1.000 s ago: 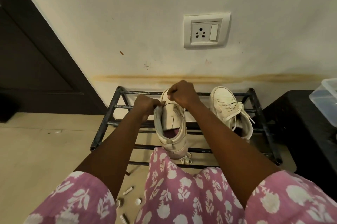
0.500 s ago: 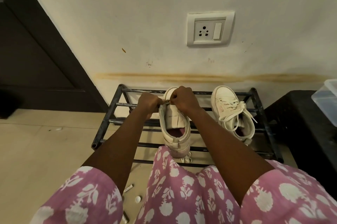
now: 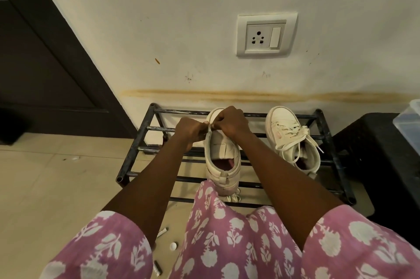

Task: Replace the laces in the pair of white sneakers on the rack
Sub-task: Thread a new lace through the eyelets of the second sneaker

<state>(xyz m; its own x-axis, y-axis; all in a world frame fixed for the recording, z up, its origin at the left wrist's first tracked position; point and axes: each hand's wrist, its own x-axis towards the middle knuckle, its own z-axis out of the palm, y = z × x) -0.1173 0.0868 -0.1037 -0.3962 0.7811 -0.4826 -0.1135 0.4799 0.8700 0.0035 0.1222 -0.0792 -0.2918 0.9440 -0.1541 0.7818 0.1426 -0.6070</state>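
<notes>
Evidently, unlaced sneaker was pinched at its eyelet edge by left hand and right hand; its length ran bodyward from fingertips.

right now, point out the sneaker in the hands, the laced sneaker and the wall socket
held sneaker (image 3: 221, 149), head view, on its tongue
laced sneaker (image 3: 281, 117), head view, on its toe cap
wall socket (image 3: 259, 36), head view, on the socket face

A black metal shoe rack of parallel bars stands on the beige tiled floor. On its top tier sits an unlaced sneaker, toe toward the wall, with a laced sneaker apart to its right. A white cap and a small tube lie on the floor.
</notes>
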